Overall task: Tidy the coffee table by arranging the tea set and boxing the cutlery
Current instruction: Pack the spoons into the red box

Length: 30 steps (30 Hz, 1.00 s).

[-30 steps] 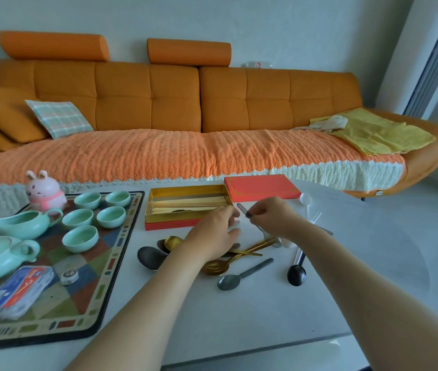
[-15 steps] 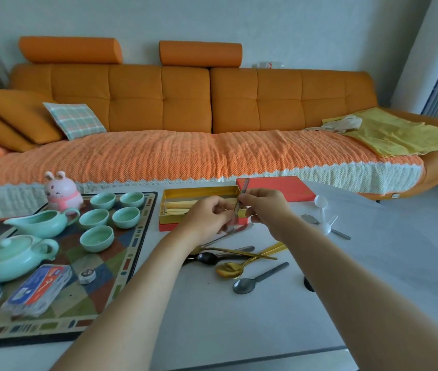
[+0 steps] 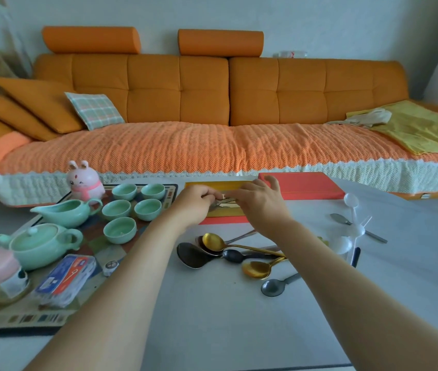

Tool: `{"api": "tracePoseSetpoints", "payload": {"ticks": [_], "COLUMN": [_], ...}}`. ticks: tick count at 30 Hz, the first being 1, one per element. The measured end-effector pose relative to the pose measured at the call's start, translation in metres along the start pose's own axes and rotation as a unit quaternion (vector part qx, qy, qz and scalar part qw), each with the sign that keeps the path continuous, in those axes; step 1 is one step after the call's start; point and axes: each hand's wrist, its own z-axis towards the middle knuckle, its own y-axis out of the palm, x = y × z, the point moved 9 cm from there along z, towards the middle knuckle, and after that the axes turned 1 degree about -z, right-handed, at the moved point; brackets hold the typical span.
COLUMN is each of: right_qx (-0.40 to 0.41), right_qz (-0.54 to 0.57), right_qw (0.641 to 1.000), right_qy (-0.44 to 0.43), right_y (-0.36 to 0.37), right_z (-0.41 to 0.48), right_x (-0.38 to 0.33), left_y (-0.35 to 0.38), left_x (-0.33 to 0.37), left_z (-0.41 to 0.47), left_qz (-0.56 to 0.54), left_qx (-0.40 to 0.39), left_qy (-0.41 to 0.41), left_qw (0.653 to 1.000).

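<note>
Both hands meet over the open gold-lined box (image 3: 220,186), which lies on the white surface (image 3: 212,311) at its far edge. The left hand (image 3: 195,203) and right hand (image 3: 259,200) pinch between their fingers a small silvery piece of cutlery (image 3: 222,196); what kind it is cannot be told. The red lid (image 3: 303,184) lies just right of the box. Nearer than the box, loose spoons (image 3: 228,253) lie heaped on the surface. Left of the box, five green cups (image 3: 132,207), a pitcher (image 3: 62,211) and a teapot (image 3: 40,245) stand on a patterned mat (image 3: 25,317).
</note>
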Motion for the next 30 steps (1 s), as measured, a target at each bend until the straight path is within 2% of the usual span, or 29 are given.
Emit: {"api": "tracePoseSetpoints", "payload": {"ticks": [3,6,8,12,17,20,26,27,30], "right_qx": [-0.007,-0.076,-0.118,-0.184,-0.223,-0.224,-0.094,-0.107,-0.234], "right_qz": [0.031,0.052,0.078,0.122,0.133,0.11,0.11,0.119,0.159], "right_qw": [0.999,0.992,0.983,0.966,0.96,0.963,0.988,0.986,0.955], "right_qy": [0.029,0.091,0.119,0.135,0.108,0.102,0.051,0.056,0.088], "right_y": [0.008,0.023,0.034,0.044,0.035,0.03,-0.011,-0.016,-0.013], "right_z": [0.004,0.005,0.002,-0.005,-0.014,-0.018,-0.019,-0.02,-0.034], "right_x": [0.008,0.02,0.026,0.028,0.019,0.022,0.027,0.026,0.025], "left_y": [-0.009,-0.006,0.006,0.034,0.039,0.039,0.03,0.029,0.037], "left_x": [-0.003,0.004,0.009,0.0,0.003,0.008,0.034,0.04,0.053], "left_z": [0.002,0.001,-0.001,0.0,-0.002,-0.006,-0.016,-0.019,-0.031], "left_qz": [0.047,0.155,0.193,0.226,0.248,0.24,0.267,0.259,0.225], "left_qx": [0.05,0.068,0.039,-0.057,-0.064,-0.059,0.021,0.029,-0.006], "left_qy": [0.03,0.107,0.136,0.11,0.113,0.12,0.195,0.206,0.211], "left_qw": [0.997,0.98,0.971,0.966,0.96,0.962,0.944,0.943,0.951]}}
